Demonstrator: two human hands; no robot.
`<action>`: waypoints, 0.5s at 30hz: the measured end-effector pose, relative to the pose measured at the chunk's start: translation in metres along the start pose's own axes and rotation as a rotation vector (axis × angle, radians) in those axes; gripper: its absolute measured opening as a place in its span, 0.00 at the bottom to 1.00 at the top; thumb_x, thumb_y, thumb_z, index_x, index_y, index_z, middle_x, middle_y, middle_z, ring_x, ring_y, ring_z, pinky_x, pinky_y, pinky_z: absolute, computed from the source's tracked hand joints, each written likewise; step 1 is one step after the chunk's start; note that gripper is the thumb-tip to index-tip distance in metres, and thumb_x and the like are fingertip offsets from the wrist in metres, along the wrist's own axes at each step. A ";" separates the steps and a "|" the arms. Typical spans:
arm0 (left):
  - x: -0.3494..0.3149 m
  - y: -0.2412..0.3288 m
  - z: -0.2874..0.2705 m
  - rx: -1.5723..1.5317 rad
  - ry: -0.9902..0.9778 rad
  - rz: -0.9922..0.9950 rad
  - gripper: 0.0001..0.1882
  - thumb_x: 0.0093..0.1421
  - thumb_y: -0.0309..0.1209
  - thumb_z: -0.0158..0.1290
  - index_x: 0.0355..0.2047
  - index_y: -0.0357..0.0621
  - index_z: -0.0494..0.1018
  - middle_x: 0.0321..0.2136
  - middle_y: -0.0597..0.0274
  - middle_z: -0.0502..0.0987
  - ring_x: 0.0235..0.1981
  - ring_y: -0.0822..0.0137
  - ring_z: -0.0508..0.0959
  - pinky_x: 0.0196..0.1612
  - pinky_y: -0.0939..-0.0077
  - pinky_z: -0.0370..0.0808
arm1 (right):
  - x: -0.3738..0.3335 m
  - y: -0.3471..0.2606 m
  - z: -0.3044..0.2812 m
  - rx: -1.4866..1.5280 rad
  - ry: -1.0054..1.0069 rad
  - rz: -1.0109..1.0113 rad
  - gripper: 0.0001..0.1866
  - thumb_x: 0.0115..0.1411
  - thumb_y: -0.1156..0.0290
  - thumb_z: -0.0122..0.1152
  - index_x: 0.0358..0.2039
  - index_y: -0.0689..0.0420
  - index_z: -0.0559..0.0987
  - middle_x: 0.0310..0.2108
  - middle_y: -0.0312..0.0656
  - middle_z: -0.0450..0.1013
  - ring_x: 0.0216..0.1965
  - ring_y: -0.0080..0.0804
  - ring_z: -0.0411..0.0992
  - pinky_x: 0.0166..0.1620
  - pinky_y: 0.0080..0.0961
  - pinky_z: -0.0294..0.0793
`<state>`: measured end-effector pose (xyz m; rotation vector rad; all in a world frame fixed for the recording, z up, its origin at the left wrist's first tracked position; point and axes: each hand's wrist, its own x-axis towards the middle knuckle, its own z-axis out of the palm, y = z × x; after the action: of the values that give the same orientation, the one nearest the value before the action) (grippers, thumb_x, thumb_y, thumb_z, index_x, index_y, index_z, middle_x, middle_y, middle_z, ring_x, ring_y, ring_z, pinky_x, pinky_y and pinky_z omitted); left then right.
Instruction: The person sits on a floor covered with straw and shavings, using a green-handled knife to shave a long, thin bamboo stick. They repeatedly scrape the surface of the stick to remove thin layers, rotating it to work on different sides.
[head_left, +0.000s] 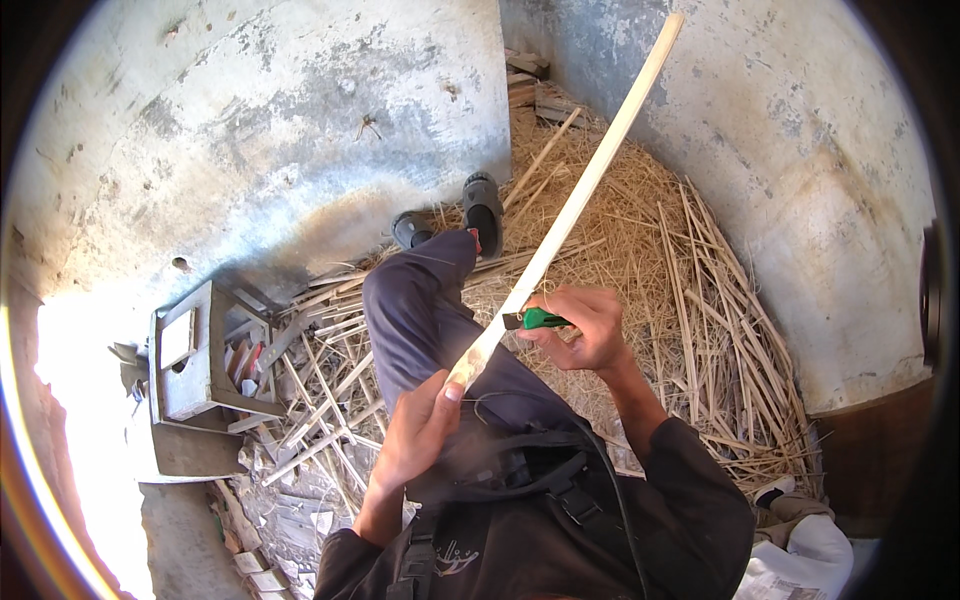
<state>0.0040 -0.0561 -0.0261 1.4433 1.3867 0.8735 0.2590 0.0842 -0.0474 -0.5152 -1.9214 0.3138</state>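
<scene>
A long pale strip of split cane or wood [590, 190] slants from my lap up toward the far right. Its near end is gripped by my left hand [422, 425], thumb on top. My right hand [587, 325] is closed round a green utility knife [543, 318]. The knife's short dark blade touches the strip's right edge, a little above my left hand. Below the strip are my legs in dark trousers [425, 300], one crossed over the other.
Shavings [640, 230] and many thin strips [735, 350] cover the floor to the right; more sticks [320, 420] lie left. A small wooden stool-like box [205, 355] stands at left. Worn walls [330, 110] rise ahead. A white sack or cloth [810, 560] lies at lower right.
</scene>
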 end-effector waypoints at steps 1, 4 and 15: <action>0.000 0.000 0.000 -0.001 -0.003 0.000 0.25 0.84 0.44 0.43 0.32 0.40 0.68 0.18 0.67 0.67 0.22 0.75 0.64 0.28 0.70 0.65 | 0.000 0.000 -0.001 -0.007 -0.007 -0.001 0.14 0.58 0.66 0.83 0.38 0.60 0.87 0.27 0.39 0.83 0.24 0.32 0.82 0.27 0.27 0.77; 0.000 0.000 -0.001 0.011 -0.013 0.001 0.25 0.84 0.45 0.43 0.32 0.40 0.68 0.18 0.67 0.66 0.22 0.74 0.64 0.28 0.69 0.65 | -0.003 0.003 -0.002 -0.028 0.009 0.019 0.13 0.61 0.66 0.80 0.39 0.60 0.87 0.27 0.40 0.84 0.25 0.30 0.82 0.26 0.27 0.78; -0.023 -0.019 -0.005 0.121 -0.161 0.004 0.23 0.82 0.42 0.50 0.32 0.38 0.74 0.18 0.67 0.67 0.22 0.73 0.66 0.28 0.68 0.67 | -0.029 0.094 -0.057 0.006 0.393 0.379 0.13 0.72 0.60 0.68 0.38 0.57 0.86 0.23 0.30 0.75 0.21 0.14 0.65 0.24 0.18 0.62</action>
<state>-0.0095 -0.0791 -0.0403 1.5725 1.3340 0.6690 0.3404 0.1510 -0.0901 -0.8710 -1.4374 0.4262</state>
